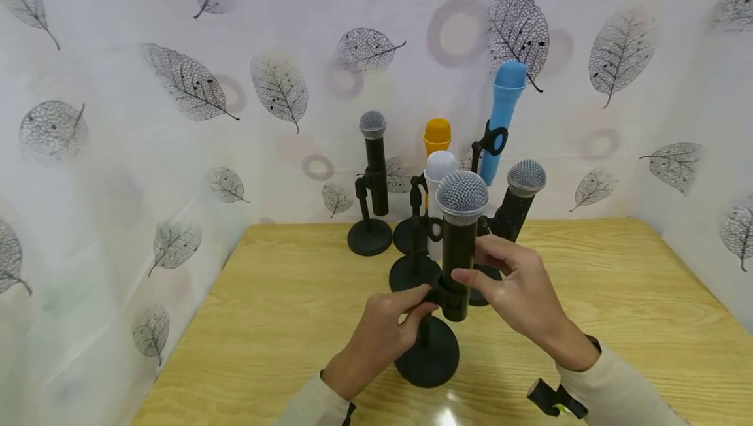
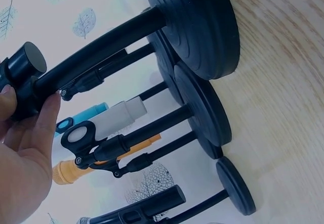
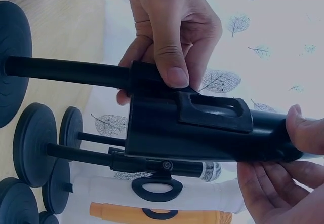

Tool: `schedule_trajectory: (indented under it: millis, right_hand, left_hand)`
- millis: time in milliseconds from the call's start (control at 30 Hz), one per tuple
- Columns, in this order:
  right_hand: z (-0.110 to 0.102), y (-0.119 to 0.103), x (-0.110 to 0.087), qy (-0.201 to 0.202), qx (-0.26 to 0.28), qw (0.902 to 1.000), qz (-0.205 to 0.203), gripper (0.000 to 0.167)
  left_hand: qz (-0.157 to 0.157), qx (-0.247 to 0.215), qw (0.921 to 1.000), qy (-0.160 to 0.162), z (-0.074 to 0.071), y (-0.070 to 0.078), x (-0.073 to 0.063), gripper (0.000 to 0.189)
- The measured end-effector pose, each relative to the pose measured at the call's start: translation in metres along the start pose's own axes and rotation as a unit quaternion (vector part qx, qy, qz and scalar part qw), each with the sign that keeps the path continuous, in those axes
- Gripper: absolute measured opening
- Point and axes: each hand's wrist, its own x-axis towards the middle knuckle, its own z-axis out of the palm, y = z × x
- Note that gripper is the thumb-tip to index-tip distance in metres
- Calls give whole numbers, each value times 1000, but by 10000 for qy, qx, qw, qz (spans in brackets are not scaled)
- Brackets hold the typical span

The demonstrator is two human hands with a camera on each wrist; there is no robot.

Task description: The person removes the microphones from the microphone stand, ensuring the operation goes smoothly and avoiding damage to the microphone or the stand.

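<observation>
A black microphone with a silver mesh head point(image 1: 462, 198) sits in the clip of a black desk stand point(image 1: 428, 354) near the front. My right hand point(image 1: 523, 289) grips the microphone's body between thumb and fingers, above the clip. With thumb and fingers, my left hand point(image 1: 388, 325) pinches the stand at its clip joint, just left of the microphone. The right wrist view shows the clip point(image 3: 217, 112) around the black body, with the left thumb point(image 3: 174, 67) pressed on the joint. From the left wrist, the stand's round base point(image 2: 202, 26) appears at the table surface.
Behind stand several more microphones on round-based stands: a white one point(image 1: 440, 168), an orange one point(image 1: 437, 132), a blue one point(image 1: 506, 99), and black ones at left point(image 1: 376, 164) and right point(image 1: 520, 194). A leaf-patterned curtain point(image 1: 282, 21) backs the wooden table point(image 1: 282, 321).
</observation>
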Motion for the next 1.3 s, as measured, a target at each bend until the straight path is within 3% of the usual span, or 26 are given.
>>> schedule_trajectory:
  millis: [667,1300]
  right_hand:
    - [0,-6,3,30,-39,9999,104,31]
    - [-2,-10,8,123,-7,9999,31,30]
  left_hand:
    - [409,171,9987,254,2,-3,-1,15]
    - [138,153,9997,119,1,-1,-1,16]
